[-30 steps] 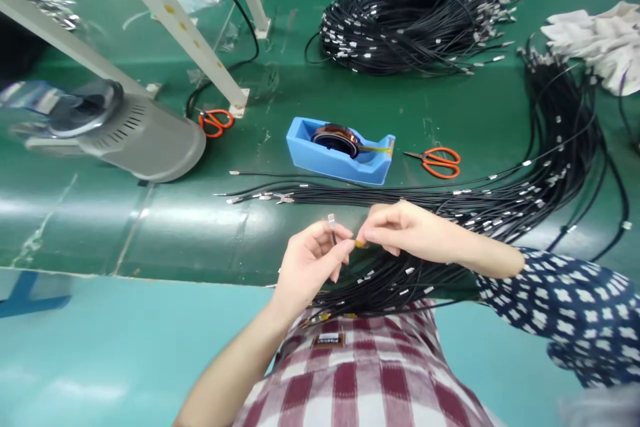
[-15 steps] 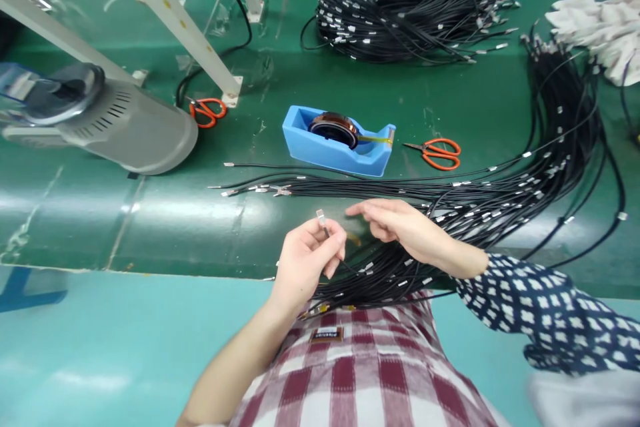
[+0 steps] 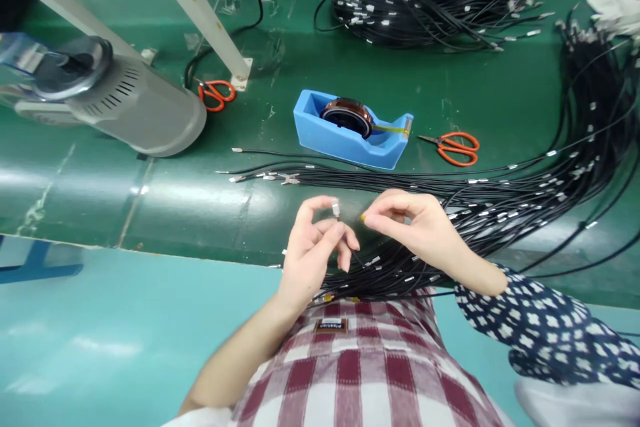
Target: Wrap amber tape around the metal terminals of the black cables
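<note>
My left hand point(image 3: 313, 247) holds a thin black cable near its end, with the silvery-white connector point(image 3: 335, 205) sticking up by the index fingertip. To its right, my right hand point(image 3: 417, 223) pinches a small yellow piece of tape point(image 3: 363, 217) between thumb and index finger. A small gap separates the two hands. Just beyond them lies a row of black cables point(image 3: 350, 179) with pale tips. The blue tape dispenser point(image 3: 345, 144) holds a brown roll, its yellowish tape drawn to the cutter. Orange-handled scissors point(image 3: 457, 149) lie to the right of the dispenser.
A large coil of black cables point(image 3: 400, 20) lies at the back. More cables point(image 3: 595, 100) curve down the right side, near a white cloth point(image 3: 617, 7). On the left are a grey machine point(image 3: 145, 107), a white metal post point(image 3: 200, 13) and second orange scissors point(image 3: 215, 95).
The view has shifted, so the table items sit further right. My right hand has closed from a pointing pose into a pinch with yellow tape. My left index finger has lifted beside the connector.
</note>
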Tool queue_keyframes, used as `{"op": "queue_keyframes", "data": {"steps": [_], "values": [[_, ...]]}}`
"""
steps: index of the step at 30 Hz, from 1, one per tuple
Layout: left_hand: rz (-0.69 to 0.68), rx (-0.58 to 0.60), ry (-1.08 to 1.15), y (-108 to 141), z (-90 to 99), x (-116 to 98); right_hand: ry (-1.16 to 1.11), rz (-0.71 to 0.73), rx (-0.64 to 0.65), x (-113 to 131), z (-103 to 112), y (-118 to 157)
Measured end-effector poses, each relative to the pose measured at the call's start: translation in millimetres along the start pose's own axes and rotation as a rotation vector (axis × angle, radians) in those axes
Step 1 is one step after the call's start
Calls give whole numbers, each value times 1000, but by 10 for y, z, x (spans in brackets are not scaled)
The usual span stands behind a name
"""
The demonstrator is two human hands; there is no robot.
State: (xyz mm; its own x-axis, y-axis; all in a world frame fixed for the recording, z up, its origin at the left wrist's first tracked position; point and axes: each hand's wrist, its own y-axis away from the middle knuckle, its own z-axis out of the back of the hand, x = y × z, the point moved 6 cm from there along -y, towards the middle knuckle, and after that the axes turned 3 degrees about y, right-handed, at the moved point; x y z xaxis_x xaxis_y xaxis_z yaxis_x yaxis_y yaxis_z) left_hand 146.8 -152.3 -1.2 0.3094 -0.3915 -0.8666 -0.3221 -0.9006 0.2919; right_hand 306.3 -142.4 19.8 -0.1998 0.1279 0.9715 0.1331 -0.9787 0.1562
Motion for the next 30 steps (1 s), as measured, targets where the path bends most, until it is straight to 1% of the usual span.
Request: {"op": "queue_keyframes", "data": {"steps": [4, 8, 13, 30], "values": [[20, 22, 16, 7, -16, 4, -9, -20, 65, 72, -71, -78], [81, 59, 74, 2, -32, 44, -43, -25, 94, 48, -129, -126], [121, 98, 126, 6, -38, 99, -56, -33, 87, 16, -133, -131], [108, 122, 125, 20, -40, 99, -5, -51, 79, 41, -169, -121]]}}
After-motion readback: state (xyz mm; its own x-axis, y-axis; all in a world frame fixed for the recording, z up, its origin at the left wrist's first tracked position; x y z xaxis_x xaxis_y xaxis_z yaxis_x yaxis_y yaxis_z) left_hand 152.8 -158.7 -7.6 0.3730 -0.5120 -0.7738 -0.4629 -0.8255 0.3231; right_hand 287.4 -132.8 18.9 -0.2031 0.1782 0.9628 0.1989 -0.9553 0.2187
